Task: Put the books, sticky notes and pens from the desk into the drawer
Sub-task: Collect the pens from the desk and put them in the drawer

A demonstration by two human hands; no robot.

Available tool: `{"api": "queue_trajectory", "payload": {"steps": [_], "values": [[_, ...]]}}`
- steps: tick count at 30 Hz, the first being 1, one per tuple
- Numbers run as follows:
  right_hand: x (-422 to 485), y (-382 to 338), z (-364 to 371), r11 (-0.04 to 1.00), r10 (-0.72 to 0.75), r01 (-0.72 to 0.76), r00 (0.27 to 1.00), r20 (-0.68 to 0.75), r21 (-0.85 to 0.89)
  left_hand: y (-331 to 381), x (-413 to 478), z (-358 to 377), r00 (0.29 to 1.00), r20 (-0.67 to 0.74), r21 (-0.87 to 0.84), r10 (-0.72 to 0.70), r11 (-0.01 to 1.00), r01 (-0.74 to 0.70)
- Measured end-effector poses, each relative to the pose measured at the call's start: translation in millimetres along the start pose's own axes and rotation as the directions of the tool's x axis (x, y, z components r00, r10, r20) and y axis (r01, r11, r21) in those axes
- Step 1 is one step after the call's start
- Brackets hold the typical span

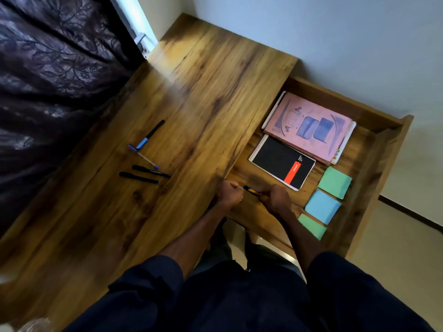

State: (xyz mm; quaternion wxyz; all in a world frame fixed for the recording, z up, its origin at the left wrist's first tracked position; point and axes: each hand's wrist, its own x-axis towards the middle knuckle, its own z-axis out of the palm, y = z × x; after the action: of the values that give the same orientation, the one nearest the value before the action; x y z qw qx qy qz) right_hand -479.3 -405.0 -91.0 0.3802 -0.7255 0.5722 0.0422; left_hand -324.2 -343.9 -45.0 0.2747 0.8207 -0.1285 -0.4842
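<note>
So the right hand is wrapped round a yellow-black pen over the drawer, near-left corner. The left hand is curled at its tip, can't tell if it's gripping. Light, stiff, rolls easy: grab mid-barrel. Four more pens on the table.

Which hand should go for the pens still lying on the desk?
Probably left. The left hand is nearer the four loose pens on the desk; the right hand holds a yellow-and-black pen over the drawer.
</note>
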Motion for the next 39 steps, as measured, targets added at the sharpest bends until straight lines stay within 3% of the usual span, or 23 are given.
{"api": "queue_trajectory", "payload": {"steps": [8, 17, 26, 39], "values": [[13.6, -2.1, 46.8, 0.998, -0.030, 0.033, 0.998, 0.060, -0.054, -15.4, 3.4, -15.3, 1.000, 0.017, 0.044, 0.004, 0.999, -0.004], [16.7, -4.9, 23.2, 1.000, 0.001, -0.001, 1.000, -0.001, -0.007, -15.5, -4.3, -13.8, 0.999, 0.034, 0.091, 0.038, 0.995, -0.041], [29.8, -8.4, 17.6, 0.996, 0.012, -0.012, 1.000, -0.001, -0.086, -19.8, -7.2, -8.1, 0.996, 0.075, 0.198, 0.040, 0.979, -0.054], [29.5, -4.9, 31.0, 0.998, -0.021, 0.022, 0.999, 0.029, -0.058, -20.1, -5.2, -12.4, 0.996, 0.072, 0.128, 0.051, 0.990, -0.060]]}}
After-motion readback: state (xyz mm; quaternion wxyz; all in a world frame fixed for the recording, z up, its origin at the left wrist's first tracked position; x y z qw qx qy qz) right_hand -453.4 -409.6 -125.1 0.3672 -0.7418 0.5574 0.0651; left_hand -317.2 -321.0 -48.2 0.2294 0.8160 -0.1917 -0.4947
